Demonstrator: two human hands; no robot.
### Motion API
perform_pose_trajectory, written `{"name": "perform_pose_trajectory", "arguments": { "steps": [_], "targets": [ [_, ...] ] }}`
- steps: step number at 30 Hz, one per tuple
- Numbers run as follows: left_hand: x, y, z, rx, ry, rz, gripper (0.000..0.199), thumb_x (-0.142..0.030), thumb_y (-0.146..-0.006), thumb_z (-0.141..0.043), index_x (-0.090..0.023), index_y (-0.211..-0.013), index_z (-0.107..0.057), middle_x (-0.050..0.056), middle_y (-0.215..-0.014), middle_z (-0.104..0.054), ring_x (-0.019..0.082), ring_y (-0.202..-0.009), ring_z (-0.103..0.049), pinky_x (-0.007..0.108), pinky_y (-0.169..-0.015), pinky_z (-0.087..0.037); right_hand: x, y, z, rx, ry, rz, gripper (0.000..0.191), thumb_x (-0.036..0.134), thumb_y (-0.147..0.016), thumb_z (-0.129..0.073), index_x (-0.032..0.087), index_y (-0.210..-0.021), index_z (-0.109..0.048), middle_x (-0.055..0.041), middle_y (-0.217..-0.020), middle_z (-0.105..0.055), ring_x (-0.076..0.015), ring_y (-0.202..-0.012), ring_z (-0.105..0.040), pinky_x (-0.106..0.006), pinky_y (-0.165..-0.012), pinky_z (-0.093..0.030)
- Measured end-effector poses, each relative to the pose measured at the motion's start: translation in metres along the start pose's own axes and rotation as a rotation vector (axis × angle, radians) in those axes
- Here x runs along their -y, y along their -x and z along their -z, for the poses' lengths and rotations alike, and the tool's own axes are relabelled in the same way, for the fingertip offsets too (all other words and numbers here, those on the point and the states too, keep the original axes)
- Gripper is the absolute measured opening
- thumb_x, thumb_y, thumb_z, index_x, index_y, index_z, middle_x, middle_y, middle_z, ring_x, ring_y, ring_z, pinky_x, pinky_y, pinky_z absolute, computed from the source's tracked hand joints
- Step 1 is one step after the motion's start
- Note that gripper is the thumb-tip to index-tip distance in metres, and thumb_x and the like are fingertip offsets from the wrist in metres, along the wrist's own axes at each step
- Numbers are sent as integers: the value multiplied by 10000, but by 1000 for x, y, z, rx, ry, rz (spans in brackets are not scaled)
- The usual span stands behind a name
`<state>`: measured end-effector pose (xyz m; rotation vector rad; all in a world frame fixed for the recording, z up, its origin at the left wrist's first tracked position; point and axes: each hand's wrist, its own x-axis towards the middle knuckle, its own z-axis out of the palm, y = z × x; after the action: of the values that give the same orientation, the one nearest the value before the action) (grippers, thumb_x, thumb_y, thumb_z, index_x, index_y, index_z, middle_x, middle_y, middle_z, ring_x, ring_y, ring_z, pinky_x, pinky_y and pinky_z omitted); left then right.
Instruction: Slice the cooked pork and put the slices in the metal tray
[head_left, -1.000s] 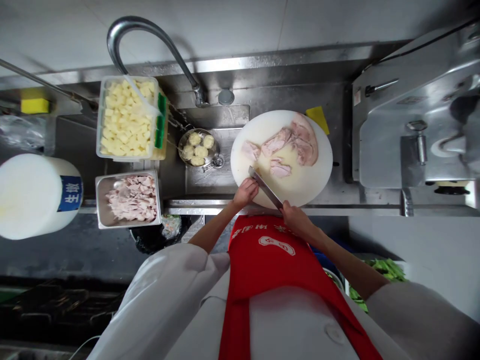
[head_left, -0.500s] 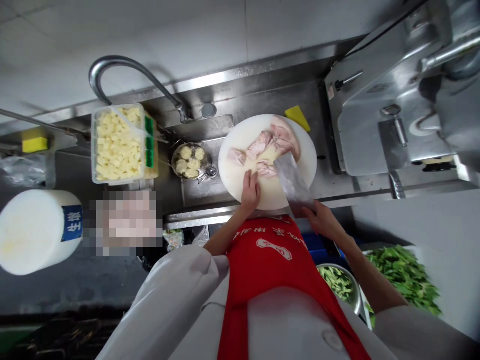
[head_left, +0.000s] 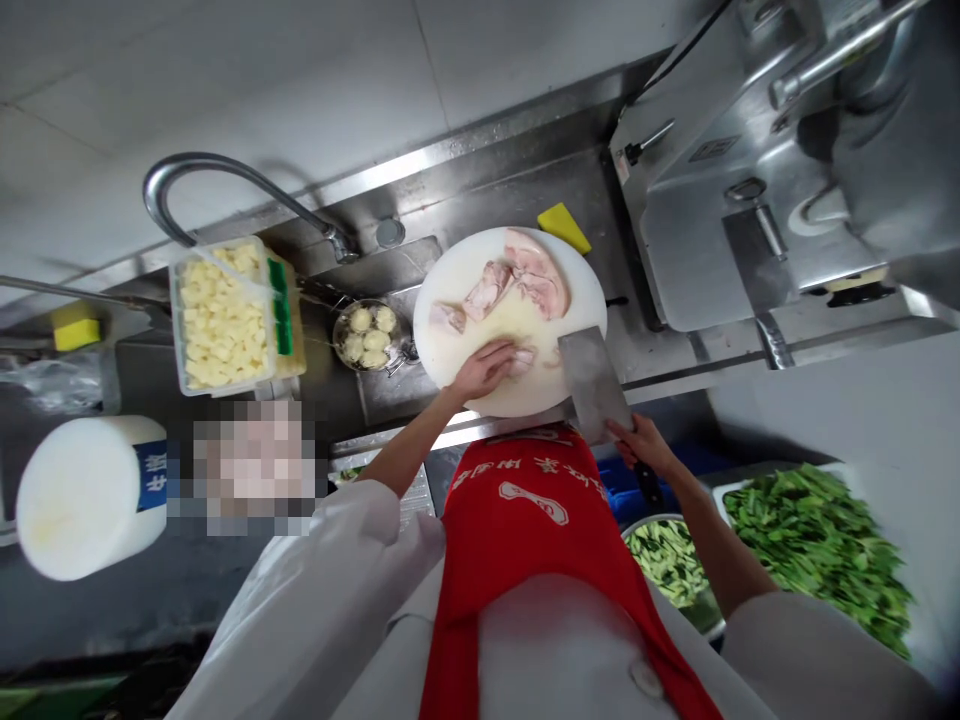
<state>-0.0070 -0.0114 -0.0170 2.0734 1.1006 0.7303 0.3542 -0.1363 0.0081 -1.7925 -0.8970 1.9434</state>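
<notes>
On the round white cutting board [head_left: 442,355], my left hand [head_left: 484,370] has its fingers closed over a small piece of pale meat [head_left: 520,361]. My right hand [head_left: 641,445] grips the cleaver [head_left: 592,380] by its black handle, with the broad blade over the board's lower right edge, apart from the meat. Farther back on the board lie a large piece of meat with skin [head_left: 541,275], a folded piece [head_left: 487,289] and a smaller piece [head_left: 448,317] at the left.
Left of the board are a strainer with pale round pieces [head_left: 367,335], a tub of pale cubes [head_left: 225,320] and a curved faucet [head_left: 244,171]. A yellow sponge [head_left: 564,227] lies behind the board. Leafy greens [head_left: 821,550] and a bowl of sliced greens [head_left: 667,560] stand at lower right.
The cleaver has moved away from the meat to the board's lower right edge. My left hand has come over the small meat piece. The camera view has shifted and tilted.
</notes>
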Motion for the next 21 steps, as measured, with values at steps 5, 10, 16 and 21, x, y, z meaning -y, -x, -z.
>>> {"name": "perform_pose_trajectory", "arguments": {
  "steps": [5,10,16,21],
  "targets": [
    [-5,15,-21,-383,-132,301,501,-442,-1016,-352,-173,-1422,-469,143,-1526,-404,256,-1473,-306,496,-1226,-291,-15,-8,1,-56,-43,-1,590,714,-658,-707,249,-782,-365,131,-394,-380,-73,-296,-359,-219,-321,-338],
    [-21,12,-48,-294,-64,277,496,-463,-1013,-349,-184,-1394,-501,124,-1528,-412,258,-1471,-313,483,-1238,-277,-13,-4,-19,-134,-71,39,589,718,-672,-700,257,-777,-347,131,-392,-387,-82,-296,-369,-227,-318,-356],
    [-2,35,-29,-587,-97,445,579,-499,-1016,-271,-145,-1442,-442,160,-1512,-424,272,-1479,-289,511,-1254,-218,-14,-1,-29,-196,-101,88,520,682,-733,-660,263,-739,-353,115,-400,-381,-91,-311,-372,-244,-327,-369],
    [-4,28,-45,-556,-175,427,535,-475,-1016,-312,-177,-1440,-445,126,-1548,-379,256,-1502,-242,497,-1257,-205,-10,-12,-52,-150,13,61,517,695,-736,-626,268,-720,-336,95,-402,-396,-95,-323,-381,-240,-338,-346]
  ]
}}
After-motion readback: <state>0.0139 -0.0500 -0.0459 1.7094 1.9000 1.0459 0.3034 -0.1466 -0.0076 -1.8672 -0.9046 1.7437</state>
